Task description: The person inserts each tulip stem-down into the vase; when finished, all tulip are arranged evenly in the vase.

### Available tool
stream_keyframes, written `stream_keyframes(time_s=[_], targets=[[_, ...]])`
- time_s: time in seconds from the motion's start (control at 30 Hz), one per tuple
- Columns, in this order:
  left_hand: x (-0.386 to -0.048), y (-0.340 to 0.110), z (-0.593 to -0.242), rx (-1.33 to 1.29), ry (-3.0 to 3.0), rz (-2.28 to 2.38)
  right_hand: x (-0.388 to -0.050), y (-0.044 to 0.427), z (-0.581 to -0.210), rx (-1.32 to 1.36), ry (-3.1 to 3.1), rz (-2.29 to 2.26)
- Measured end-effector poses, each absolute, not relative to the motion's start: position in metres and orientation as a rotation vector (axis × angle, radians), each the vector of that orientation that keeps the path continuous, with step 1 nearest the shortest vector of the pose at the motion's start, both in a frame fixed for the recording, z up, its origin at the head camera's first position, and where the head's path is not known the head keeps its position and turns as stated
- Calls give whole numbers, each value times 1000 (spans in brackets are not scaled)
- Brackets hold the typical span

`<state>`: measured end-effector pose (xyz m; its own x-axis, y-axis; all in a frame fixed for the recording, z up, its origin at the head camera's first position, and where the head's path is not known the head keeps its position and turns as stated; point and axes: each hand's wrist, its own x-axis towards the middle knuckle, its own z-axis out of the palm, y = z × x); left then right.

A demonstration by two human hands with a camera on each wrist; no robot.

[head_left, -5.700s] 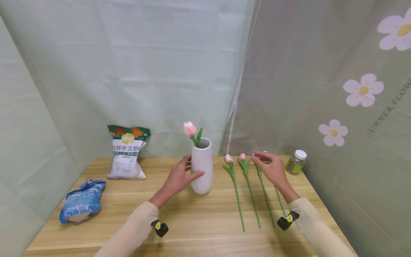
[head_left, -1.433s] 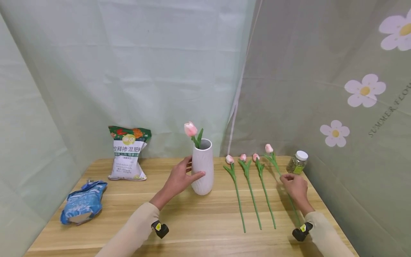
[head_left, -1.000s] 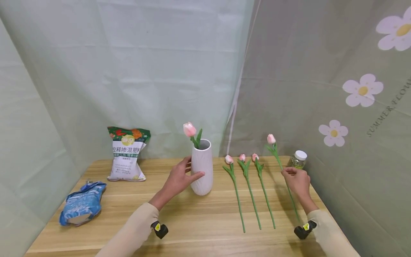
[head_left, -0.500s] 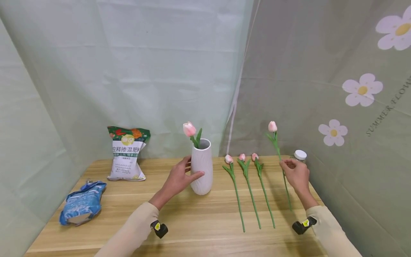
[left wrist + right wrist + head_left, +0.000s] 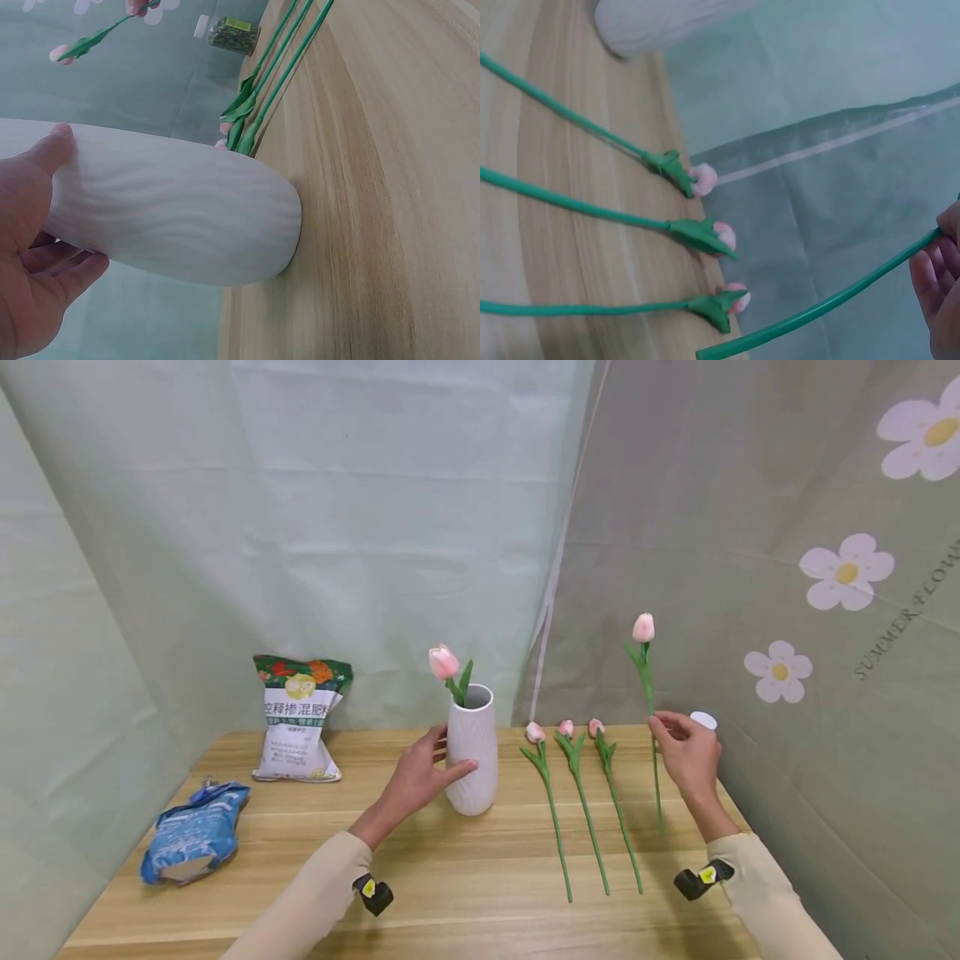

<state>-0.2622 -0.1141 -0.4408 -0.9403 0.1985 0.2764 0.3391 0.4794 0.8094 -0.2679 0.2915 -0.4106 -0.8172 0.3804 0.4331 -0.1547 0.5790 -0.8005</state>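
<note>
A white ribbed vase (image 5: 472,760) stands upright on the table, one pink tulip (image 5: 444,662) leaning out of its mouth. My left hand (image 5: 423,777) grips the vase's side, thumb in front and fingers curling behind, as the left wrist view (image 5: 37,255) also shows. Over the right part of the table my right hand (image 5: 686,756) pinches another pink tulip (image 5: 643,628) by its green stem, bloom up and nearly vertical. In the right wrist view its stem (image 5: 817,309) hangs free of the table. Three more tulips (image 5: 581,785) lie side by side between the vase and that hand.
At the back left stands a fertilizer bag (image 5: 300,718), with a crumpled blue bag (image 5: 195,835) before it. A jar with a white lid (image 5: 703,720) is partly behind my right hand. Fabric walls (image 5: 375,543) border the wooden table (image 5: 450,893).
My right hand has moved from above the lying tulips to the rightmost one, pinched its stem and lifted it upright off the table. The left hand has stayed on the vase.
</note>
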Motion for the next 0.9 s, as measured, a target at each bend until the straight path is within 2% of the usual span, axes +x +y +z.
stream_keyframes(time_s=[0.9], targets=[[-261,-114,-440,-471,-2580,-1446,-281,253,-375,103,-2017,1385]])
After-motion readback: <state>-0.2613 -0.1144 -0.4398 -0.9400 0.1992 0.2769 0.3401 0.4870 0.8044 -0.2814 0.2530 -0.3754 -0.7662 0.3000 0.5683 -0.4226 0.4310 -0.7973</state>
